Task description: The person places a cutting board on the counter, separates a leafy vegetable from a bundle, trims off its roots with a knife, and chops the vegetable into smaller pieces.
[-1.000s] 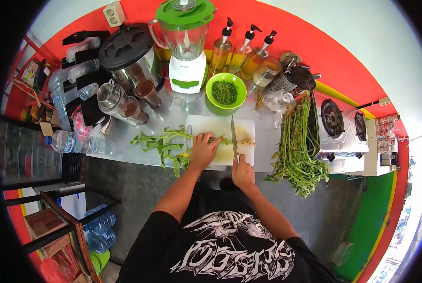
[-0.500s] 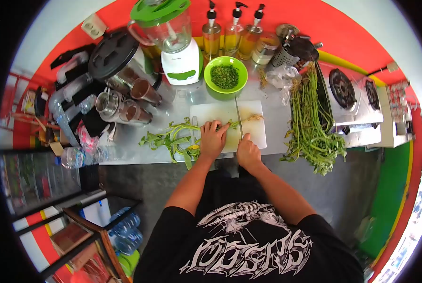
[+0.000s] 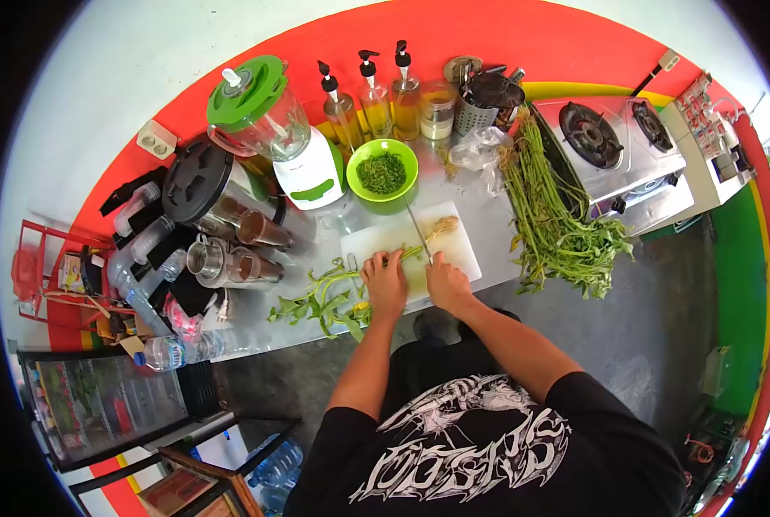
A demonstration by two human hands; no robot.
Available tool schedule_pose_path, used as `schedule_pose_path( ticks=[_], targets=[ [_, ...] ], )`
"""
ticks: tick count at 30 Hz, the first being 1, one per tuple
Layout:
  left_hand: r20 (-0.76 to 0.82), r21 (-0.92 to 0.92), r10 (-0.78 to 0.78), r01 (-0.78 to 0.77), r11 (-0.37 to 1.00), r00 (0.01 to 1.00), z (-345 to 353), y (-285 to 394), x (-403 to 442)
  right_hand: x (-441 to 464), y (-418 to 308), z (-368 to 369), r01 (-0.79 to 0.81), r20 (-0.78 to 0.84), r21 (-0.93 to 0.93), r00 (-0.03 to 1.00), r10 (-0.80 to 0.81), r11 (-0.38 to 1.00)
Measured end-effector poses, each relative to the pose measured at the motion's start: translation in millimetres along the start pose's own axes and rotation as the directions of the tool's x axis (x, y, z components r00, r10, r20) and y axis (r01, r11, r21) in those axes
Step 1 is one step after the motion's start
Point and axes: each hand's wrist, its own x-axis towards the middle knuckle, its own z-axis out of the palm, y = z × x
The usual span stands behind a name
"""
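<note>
a person in a black shirt bends over a chopping board on a metal bench, where trimming or cutting a green stalk appears to be the step in hand. the stalk lies on the board, its leaves trailing off the left edge onto the bench and pale roots resting toward the far right corner.

the left hand, over the board's left part, has its fingers clamped down on the stalk. the right hand, at the board's near edge, has its fingers wrapped around the handle of a knife. the blade crosses the board between left hand and roots, its tip reaching past the far edge; whether it is through the stalk, one cannot tell.

just beyond the board, a green bowl holds finely chopped greens. to the board's right, well apart from it, lies a large bundle of stalks, beside a stove. a blender stands beyond the board to the left.

the next move, by the look of it, calls for a steady hold on the stalk, firm downward pressure on the blade and left fingers tucked clear of the edge.
</note>
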Motion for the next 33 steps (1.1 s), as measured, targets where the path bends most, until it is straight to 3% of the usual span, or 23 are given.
schedule_pose_path(
  ticks=[3, 6, 8, 12, 23, 27, 30, 31, 33],
  targets=[
    [0.008, 0.013, 0.018, -0.018, 1.000, 1.000, -2, 0, 1, -18, 16, -1, 0.054, -0.038, -0.017, 0.998, -0.055, 0.998],
    [0.006, 0.046, 0.023, -0.023, 0.999, 1.000, -1, 1, 4, -28, 31, -13, -0.033, -0.046, 0.025, 0.998, 0.034, 0.999],
    [0.022, 0.069, 0.018, -0.020, 0.997, 1.000, -1, 3, 4, -32, 47, -18, -0.063, -0.162, 0.111, 0.983, 0.081, 0.992],
    [0.062, 0.084, -0.006, 0.001, 0.996, 0.998, -5, 8, 5, -16, 85, -24, -0.083, -0.307, 0.109, 0.945, 0.113, 0.991],
    [0.080, 0.127, 0.022, -0.032, 0.991, 0.997, -1, 7, 8, 19, 102, -47, -0.024, -0.319, 0.123, 0.946, 0.062, 0.992],
    [0.076, 0.126, -0.014, 0.004, 0.992, 0.997, -3, 11, 11, 31, 100, -56, 0.033, -0.337, 0.058, 0.941, -0.012, 0.998],
    [0.082, 0.094, -0.016, 0.009, 0.996, 0.996, -5, 11, 13, 43, 82, -64, 0.226, -0.444, -0.048, 0.867, -0.224, 0.973],
    [0.108, 0.088, -0.034, 0.025, 0.996, 0.994, -8, 13, 15, 47, 71, -69, 0.233, -0.436, -0.048, 0.870, -0.230, 0.971],
    [0.088, 0.073, -0.034, 0.027, 0.997, 0.996, -7, 13, 15, 55, 49, -76, 0.391, -0.336, -0.027, 0.863, -0.377, 0.920]
  ],
)
